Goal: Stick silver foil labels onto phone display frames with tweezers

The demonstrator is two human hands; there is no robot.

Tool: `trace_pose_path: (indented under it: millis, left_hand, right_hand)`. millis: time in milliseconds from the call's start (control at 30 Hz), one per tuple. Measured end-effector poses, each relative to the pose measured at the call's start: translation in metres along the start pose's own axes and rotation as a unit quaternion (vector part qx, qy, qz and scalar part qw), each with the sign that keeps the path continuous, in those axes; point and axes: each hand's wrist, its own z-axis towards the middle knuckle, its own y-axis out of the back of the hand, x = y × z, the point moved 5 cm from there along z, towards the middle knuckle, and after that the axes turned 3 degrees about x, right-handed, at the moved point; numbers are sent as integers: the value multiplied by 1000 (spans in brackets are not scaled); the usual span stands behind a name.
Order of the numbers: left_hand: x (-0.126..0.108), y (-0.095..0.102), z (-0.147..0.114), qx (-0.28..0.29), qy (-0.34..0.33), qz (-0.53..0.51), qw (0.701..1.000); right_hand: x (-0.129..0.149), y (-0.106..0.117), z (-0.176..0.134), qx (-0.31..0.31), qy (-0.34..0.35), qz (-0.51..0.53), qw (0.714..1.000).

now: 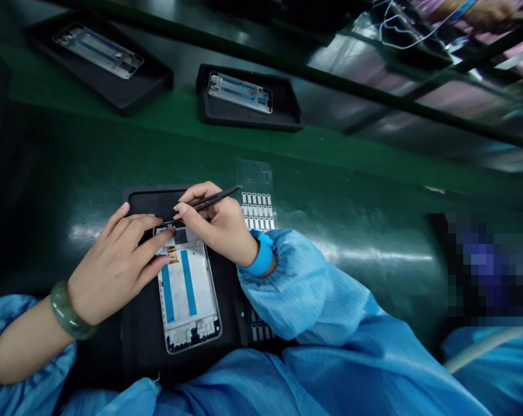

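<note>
A phone frame (pixel 177 277), silver with two blue adhesive strips, lies in a black tray (pixel 135 199) in front of me. My left hand (pixel 118 260) rests over its upper left edge. The fingers are spread, their tips touching the frame beside a small orange flex cable (pixel 173 255). In my right hand (pixel 218 225) I grip black tweezers (pixel 212 199) between thumb and fingers. Their tips point down at the frame's top edge, close to my left fingertips; whether they pinch a part is too small to tell.
A clear sheet with rows of small white stickers (pixel 257 211) lies right of the tray, partly under my right arm. Farther back, two black trays (pixel 157 86) (pixel 287 110) each hold a similar phone frame. Part of another person (pixel 486 11) shows at the upper right.
</note>
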Motion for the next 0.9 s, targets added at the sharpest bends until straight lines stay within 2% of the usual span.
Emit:
trace_pose_path:
  millis: [233,900]
  left_hand:
    - [3,-1,-1,-1,28,-31,999]
    - [2,0,-1,-1,24,-31,999]
  right_hand:
    - [9,-3,1,10,58,-58,997]
    - [17,-7,-2,5,108,-145,984]
